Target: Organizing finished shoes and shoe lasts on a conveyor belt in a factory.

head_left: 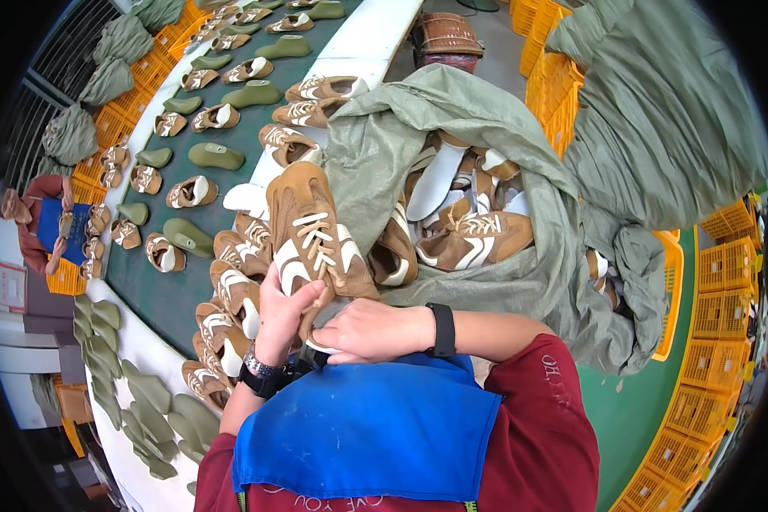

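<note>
A brown sneaker (301,200) with white stripes and tan laces is held toe-up in front of my blue apron. My left hand (283,317) is closed round its side, thumb near the laces. At the heel opening, my right hand (369,329) has its fingers curled onto the shoe; a pale edge shows under them, and the fingertips are partly hidden. Just beyond, a grey-green woven sack (486,111) lies open with several similar sneakers (478,239) inside. A white insole (436,181) sits among them.
On the left, a green-topped table with a white rim (154,316) carries rows of sneakers (193,192) and olive shoe lasts (216,155). More lasts (149,418) lie at its near end. Yellow crates (708,341) line the right side. A co-worker (38,213) stands across the table.
</note>
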A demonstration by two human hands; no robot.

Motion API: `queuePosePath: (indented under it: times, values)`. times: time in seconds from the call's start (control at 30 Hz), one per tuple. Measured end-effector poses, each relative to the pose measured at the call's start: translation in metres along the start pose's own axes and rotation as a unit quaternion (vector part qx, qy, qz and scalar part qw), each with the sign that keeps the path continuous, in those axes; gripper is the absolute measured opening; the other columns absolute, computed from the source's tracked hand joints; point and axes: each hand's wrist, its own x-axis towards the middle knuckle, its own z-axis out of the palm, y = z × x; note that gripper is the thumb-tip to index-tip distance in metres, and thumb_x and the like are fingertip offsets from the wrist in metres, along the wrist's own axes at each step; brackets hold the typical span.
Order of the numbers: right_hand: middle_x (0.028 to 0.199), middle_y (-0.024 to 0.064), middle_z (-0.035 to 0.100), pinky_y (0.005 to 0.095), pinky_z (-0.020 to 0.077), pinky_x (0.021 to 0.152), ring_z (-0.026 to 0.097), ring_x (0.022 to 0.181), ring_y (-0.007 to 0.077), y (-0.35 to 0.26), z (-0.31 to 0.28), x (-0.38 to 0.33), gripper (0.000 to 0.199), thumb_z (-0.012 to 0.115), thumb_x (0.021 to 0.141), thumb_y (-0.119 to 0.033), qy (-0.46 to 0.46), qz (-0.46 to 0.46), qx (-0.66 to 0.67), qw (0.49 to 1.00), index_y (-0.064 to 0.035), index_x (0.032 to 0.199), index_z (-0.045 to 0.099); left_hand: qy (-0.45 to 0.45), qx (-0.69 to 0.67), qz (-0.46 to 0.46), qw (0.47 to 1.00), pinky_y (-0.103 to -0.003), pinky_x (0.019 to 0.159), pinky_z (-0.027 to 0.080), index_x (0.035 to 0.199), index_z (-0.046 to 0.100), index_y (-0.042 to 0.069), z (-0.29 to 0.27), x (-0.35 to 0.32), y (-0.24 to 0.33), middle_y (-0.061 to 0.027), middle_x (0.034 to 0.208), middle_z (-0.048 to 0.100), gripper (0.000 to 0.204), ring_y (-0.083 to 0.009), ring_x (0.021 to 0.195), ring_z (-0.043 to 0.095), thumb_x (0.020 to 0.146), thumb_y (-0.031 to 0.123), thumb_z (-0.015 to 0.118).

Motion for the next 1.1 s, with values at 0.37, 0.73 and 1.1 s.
queuePosePath:
  times: [0.37, 0.73, 1.1]
  values:
    - [0.093, 0.0187, 0.065, 0.0384, 0.0496, 0.08, 0.062, 0.089, 0.0354, 0.231, -0.106, -0.093, 0.024, 0.054, 0.07, -0.002, -0.079, 0.502, -0.258, 0.822, -0.0015, 0.092, 0.066, 0.242, -0.1, 0.063, 0.963, -0.028, 0.081, 0.046, 0.121, 0.043, 0.001, -0.092, -0.034, 0.006, -0.0081, 0.107, 0.057, 0.042, -0.0156, 0.091, 0.057, 0.082, 0.004, 0.059]
    - [0.148, 0.0026, 0.028, 0.0468, 0.0167, 0.107, 0.022, 0.137, 0.021, 0.431, -0.002, -0.144, 0.052, 0.033, 0.093, -0.036, -0.287, 0.271, -0.846, 0.359, -0.0167, 0.141, 0.033, 0.216, -0.08, 0.018, 0.973, -0.03, 0.088, 0.043, 0.123, 0.041, 0.0, -0.072, -0.037, 0.014, -0.0089, 0.113, 0.053, 0.052, -0.0171, 0.099, 0.054, 0.079, 0.012, 0.065]
    - [0.086, 0.0223, 0.064, 0.0434, 0.0507, 0.072, 0.062, 0.081, 0.0367, 0.264, -0.208, -0.129, 0.028, 0.057, 0.077, -0.025, 0.199, 0.545, -0.305, 0.755, -0.0009, 0.087, 0.065, 0.187, -0.079, 0.037, 0.978, -0.031, 0.088, 0.042, 0.126, 0.04, 0.0, -0.072, -0.03, 0.021, -0.0092, 0.114, 0.054, 0.058, -0.0177, 0.099, 0.054, 0.075, 0.014, 0.066]
